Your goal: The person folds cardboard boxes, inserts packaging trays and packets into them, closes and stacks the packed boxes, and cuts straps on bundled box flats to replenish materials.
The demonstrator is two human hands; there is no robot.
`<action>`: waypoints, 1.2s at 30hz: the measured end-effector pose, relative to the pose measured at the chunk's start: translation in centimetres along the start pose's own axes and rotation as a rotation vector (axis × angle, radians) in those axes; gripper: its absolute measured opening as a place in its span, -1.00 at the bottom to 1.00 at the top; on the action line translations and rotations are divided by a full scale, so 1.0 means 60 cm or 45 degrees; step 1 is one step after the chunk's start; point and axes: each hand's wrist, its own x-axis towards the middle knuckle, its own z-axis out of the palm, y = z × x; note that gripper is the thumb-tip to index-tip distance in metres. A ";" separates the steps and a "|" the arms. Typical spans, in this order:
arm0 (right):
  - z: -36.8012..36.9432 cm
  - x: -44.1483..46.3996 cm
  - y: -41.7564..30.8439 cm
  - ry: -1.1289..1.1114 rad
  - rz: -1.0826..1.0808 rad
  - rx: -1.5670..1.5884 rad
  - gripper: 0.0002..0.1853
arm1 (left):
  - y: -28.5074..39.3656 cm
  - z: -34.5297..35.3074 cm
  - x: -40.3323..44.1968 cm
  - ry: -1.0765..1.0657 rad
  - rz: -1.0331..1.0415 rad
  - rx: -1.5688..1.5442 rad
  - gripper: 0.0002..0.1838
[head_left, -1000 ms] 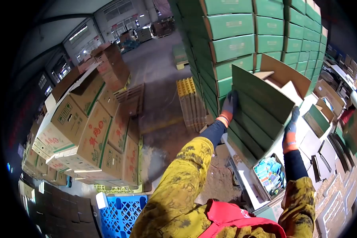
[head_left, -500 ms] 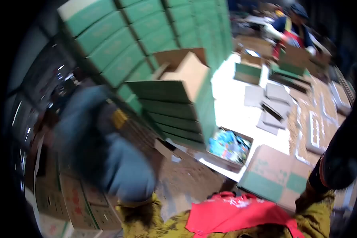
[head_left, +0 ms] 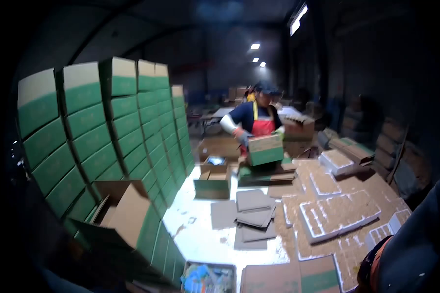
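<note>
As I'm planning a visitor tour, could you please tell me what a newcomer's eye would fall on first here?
Probably the tall wall of green boxes on the left, with an open box in front. Next, perhaps, the co-worker in a red apron at the far end of the white table, hands on a green-and-brown box, then the grey sheets piled mid-table.

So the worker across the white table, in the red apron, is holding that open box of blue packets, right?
Not quite. In the head view, the worker across the white table, in the red apron, is holding a green-and-tan box. The open box of blue packets sits at the near end.
</note>
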 end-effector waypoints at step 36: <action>0.030 -0.665 0.283 -0.014 1.719 0.269 -0.26 | 0.155 0.595 -0.094 0.599 -2.128 -0.450 -0.31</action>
